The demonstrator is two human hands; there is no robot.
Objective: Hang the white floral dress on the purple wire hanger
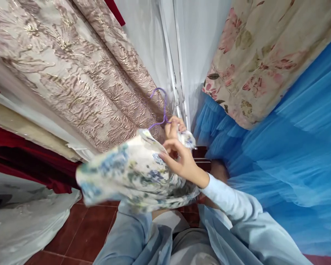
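A white garment [143,169] with a blue, green and yellow floral print hangs in front of me. Its left end is smeared by motion. A purple clothes hanger [164,106] rises out of its neck, hook upward. My left hand [175,127] is closed around the hanger's right arm near the hook; the left forearm passes behind the garment. My right hand [184,160] pinches the edge of the garment's fabric between thumb and fingers, just below my left hand. A bunched piece of the same printed cloth [187,139] shows right of my left hand.
Pink-gold brocade fabric [99,73] hangs close at the left, with dark red cloth [30,158] beyond it. Floral fabric [253,62] and blue tulle [292,165] hang at the right. White poles [179,66] stand ahead. Red tiles [85,232] cover the floor.
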